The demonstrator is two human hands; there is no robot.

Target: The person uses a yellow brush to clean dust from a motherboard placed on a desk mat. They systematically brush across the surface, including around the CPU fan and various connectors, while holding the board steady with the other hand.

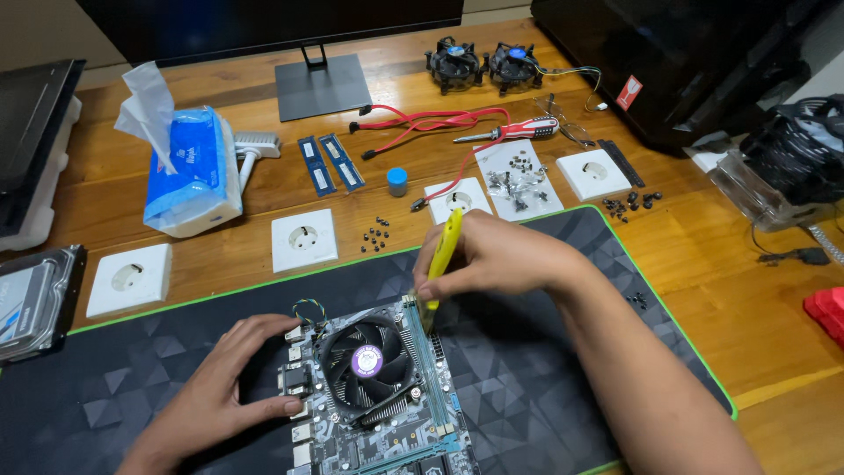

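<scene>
Left hand [230,387] fingers spread, bracing motherboard [378,413] edge on black mat [132,369]; right hand [492,257] fingers clenched around yellow tool [443,251], tip down at board's top edge beside cooler fan [367,361]

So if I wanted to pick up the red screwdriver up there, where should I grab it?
Probably by its thick red-and-white handle, coming down from above. The red screwdriver lies flat on the wooden desk, handle to the right, thin metal shaft pointing left. Red cables lie along the shaft, so the handle end is clearer.
</scene>
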